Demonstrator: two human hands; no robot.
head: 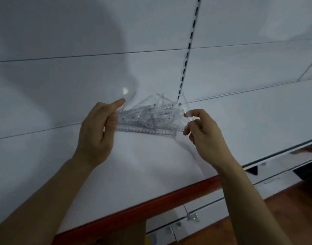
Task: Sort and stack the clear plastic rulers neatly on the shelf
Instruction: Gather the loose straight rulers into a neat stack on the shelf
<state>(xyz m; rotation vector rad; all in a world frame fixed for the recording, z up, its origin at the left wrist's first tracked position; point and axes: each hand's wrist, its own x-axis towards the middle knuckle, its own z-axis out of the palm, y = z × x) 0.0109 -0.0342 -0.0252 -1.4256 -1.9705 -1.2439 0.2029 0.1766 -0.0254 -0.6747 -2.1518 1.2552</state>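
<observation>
- On the white shelf (151, 174), close to the back panel (81, 41), we see a jumbled pile of rulers (148, 121) lying between our two hands.
- Most rulers in the pile lie flat with their long axes running roughly left to right, the nearest one parallel to the shelf's front edge; a few cross over them at slants, their corners pointing up toward the slotted upright (187, 55) in the back panel.
- Our left hand (97, 135) is at the pile's left end. Its forefinger stretches forward along a clear ruler (127, 96) that tilts up and away to the right; the thumb presses against the same piece, so we hold it in a loose pinch. The other fingers curl behind, and we cannot tell what they touch.
- Our right hand (204, 131) is at the pile's right end. Thumb and curled fingers pinch a narrow clear piece (186, 110) that stands nearly upright, its long axis pointing up and slightly left.
- Along the shelf's front runs a red strip (151, 206).
- Below it we can make out a lower shelf (284, 167) and a brown floor (284, 214).
</observation>
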